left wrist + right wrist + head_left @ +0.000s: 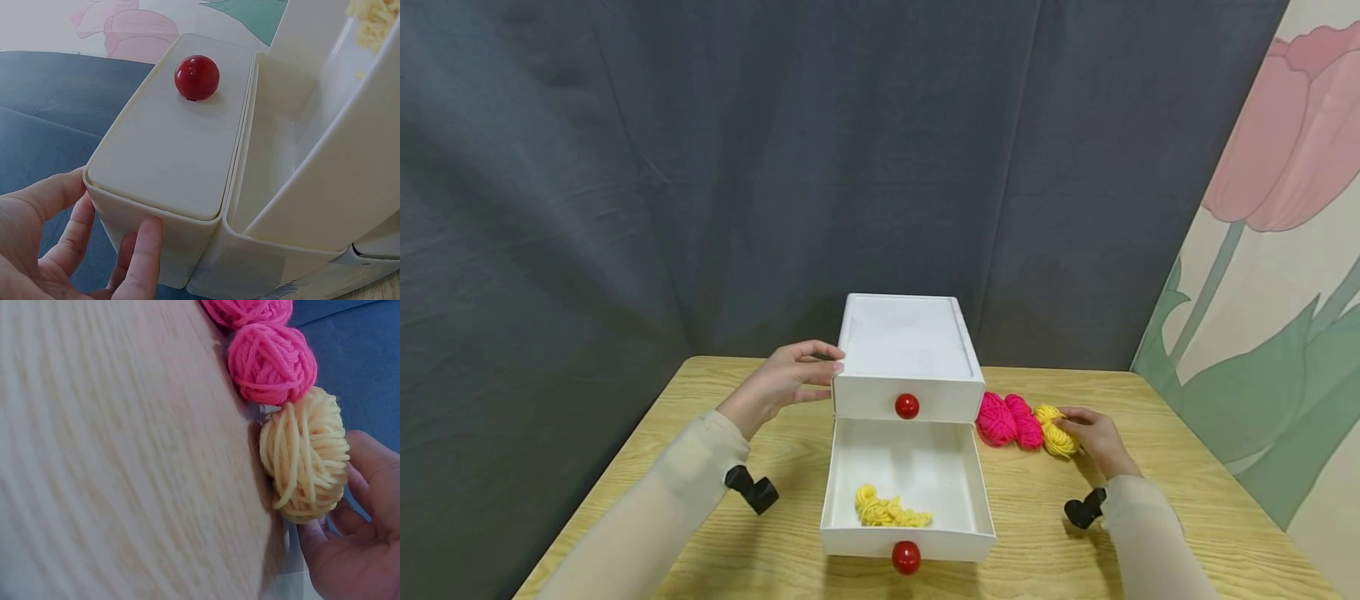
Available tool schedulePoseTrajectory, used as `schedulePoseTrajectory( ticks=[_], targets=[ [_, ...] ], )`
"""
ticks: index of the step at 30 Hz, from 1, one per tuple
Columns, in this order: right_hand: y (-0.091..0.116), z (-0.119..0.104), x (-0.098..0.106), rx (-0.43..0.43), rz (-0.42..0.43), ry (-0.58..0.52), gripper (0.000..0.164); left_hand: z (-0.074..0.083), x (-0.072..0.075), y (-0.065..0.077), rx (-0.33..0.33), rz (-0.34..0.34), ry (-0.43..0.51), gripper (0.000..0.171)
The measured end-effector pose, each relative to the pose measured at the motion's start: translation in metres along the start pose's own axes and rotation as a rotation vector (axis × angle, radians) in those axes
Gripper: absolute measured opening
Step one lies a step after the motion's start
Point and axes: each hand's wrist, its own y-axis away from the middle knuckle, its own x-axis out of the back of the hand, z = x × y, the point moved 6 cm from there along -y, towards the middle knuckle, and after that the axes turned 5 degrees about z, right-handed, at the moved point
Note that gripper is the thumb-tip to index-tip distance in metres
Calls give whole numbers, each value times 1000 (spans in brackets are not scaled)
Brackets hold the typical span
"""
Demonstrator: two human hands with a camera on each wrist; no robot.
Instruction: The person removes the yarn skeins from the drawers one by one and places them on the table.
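Note:
A small white two-drawer cabinet (902, 333) with red knobs stands on the table. Its top drawer is closed; the lower drawer (910, 450) is pulled out and holds a heap of loose yellow yarn (887, 510). My left hand (786, 382) rests against the cabinet's left side, fingertips at its upper front corner and side wall (156, 244). To the right, my right hand (1097, 437) holds a ball of yellow yarn (306, 459) between thumb and fingers. Beside that ball sit two pink yarn balls (1011, 421), the nearer one (272, 362) touching it.
The wooden table (1045, 525) reaches back to a dark curtain (737, 167). A wall painted with a pink tulip (1285, 133) rises on the right. The open drawer's front with its red knob (906, 557) juts toward me.

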Motion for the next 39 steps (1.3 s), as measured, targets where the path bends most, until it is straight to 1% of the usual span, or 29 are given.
schedulePoseTrajectory(
  ticks=[5,9,16,20,27,31,36,39],
  targets=[
    [-1,3,-2,-25,-48,48,58,0,0,0,0,-1,-2,27],
    [0,3,-5,-21,-71,65,60,0,0,0,0,0,-4,28],
    [2,0,-8,-36,-114,19,66,0,0,1,0,-2,2,28],
    [0,0,-9,-23,-122,11,67,0,1,0,5,-2,6,29],
    [-1,0,-9,-3,-125,6,67,0,2,-1,2,-5,-3,30],
    [0,-1,-8,17,-111,18,67,-1,1,-2,4,-4,-3,30],
    [1,-2,-4,45,-68,46,63,0,1,-1,9,-1,0,29],
    [3,-1,0,29,-45,52,64,1,0,0,10,-1,-3,30]
  ],
)
